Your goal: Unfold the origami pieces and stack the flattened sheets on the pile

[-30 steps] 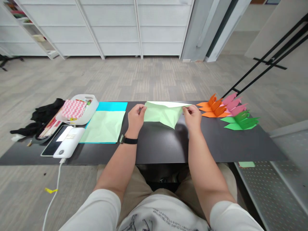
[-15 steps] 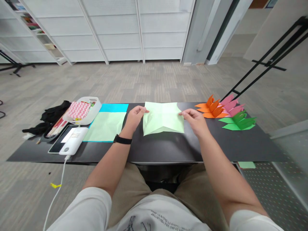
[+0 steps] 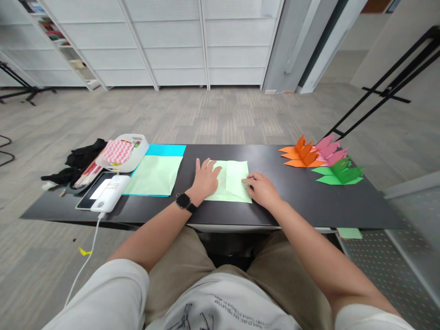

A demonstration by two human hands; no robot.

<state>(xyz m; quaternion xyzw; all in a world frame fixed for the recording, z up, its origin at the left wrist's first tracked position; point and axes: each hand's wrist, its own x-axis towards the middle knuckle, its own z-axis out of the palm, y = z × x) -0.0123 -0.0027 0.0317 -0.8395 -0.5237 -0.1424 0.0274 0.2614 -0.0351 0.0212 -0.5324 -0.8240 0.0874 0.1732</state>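
A sheet of light green paper [image 3: 222,195] lies on the black table in front of me, with its right side folded over as a flap [image 3: 236,176]. My left hand [image 3: 205,181] is spread open, palm down, across the left part of the sheet. At the folded right edge, my right hand [image 3: 261,189] has its fingers bent and closed on the paper, fingertips over the flap. Left of my hands rests another light green sheet [image 3: 154,176] on top of blue paper [image 3: 167,150].
Folded paper flowers in orange [image 3: 302,153], pink [image 3: 330,149] and green [image 3: 338,173] stand at the table's right. On the left are a white basket [image 3: 139,153], a white power bank [image 3: 110,193] with a cable, a phone [image 3: 87,197] and black cloth [image 3: 82,156].
The green paper came down from between my raised hands onto the table, its right side now folded over. My left hand let go of its edge and flattened on it.
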